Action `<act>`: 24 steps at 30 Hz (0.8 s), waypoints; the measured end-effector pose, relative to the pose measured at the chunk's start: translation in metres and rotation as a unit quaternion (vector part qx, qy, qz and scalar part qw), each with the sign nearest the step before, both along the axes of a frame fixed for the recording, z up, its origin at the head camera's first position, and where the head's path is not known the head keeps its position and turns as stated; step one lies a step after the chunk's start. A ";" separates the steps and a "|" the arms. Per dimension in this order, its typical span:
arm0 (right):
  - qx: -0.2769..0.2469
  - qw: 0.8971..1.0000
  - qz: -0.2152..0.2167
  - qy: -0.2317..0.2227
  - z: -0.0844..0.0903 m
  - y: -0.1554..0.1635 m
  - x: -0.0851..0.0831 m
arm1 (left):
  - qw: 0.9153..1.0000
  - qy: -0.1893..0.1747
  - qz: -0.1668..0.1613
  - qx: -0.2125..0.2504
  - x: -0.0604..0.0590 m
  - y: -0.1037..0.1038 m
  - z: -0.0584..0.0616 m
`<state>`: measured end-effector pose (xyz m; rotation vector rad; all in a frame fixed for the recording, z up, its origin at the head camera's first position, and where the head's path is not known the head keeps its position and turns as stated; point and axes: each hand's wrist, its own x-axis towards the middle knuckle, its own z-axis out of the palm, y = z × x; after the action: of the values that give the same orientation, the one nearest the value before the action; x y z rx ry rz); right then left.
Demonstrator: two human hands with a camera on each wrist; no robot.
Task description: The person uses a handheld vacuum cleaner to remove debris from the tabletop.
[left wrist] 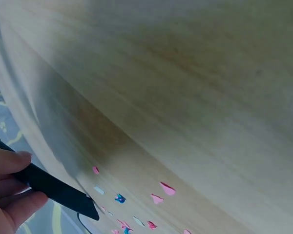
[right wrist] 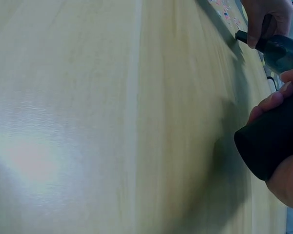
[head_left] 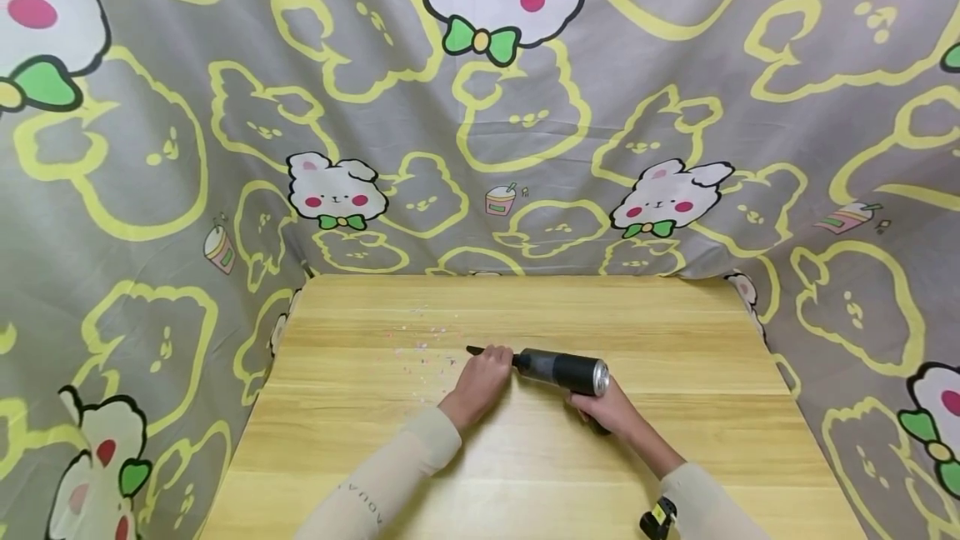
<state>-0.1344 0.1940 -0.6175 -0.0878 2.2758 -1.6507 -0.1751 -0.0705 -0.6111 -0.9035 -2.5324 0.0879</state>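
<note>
A black handheld vacuum cleaner (head_left: 562, 369) with a smoky see-through front part is held above the wooden table, pointing left in the head view. My right hand (head_left: 613, 412) grips its handle (right wrist: 271, 139), fingers wrapped round it. My left hand (head_left: 482, 384) pinches the flat black nozzle (left wrist: 56, 187) between thumb and fingers; the nozzle's slanted tip sticks out past them. Small pink, blue and white confetti bits (left wrist: 167, 188) lie scattered on the table just beyond that tip. In the head view, the left hand covers most of the nozzle.
The wooden table (head_left: 525, 473) has a light grain and reaches back to a grey curtain (head_left: 555, 190) with cartoon rabbits, which hangs behind it and on both sides. A small black and yellow device (head_left: 658, 517) sits at the right sleeve.
</note>
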 end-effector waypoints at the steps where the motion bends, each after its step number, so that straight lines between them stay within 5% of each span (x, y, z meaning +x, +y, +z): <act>1: 0.003 1.000 -0.002 -0.001 0.000 0.000 0.001 | 1.000 0.001 0.000 0.000 0.001 0.000 0.000; 24: -0.015 1.000 -0.006 -0.008 -0.005 -0.003 0.023 | 1.000 0.011 -0.006 -0.018 0.020 -0.004 -0.003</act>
<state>-0.1118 0.1911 -0.6230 -0.0664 2.2453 -1.6852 -0.1548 -0.0748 -0.6138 -0.9272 -2.5113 0.1385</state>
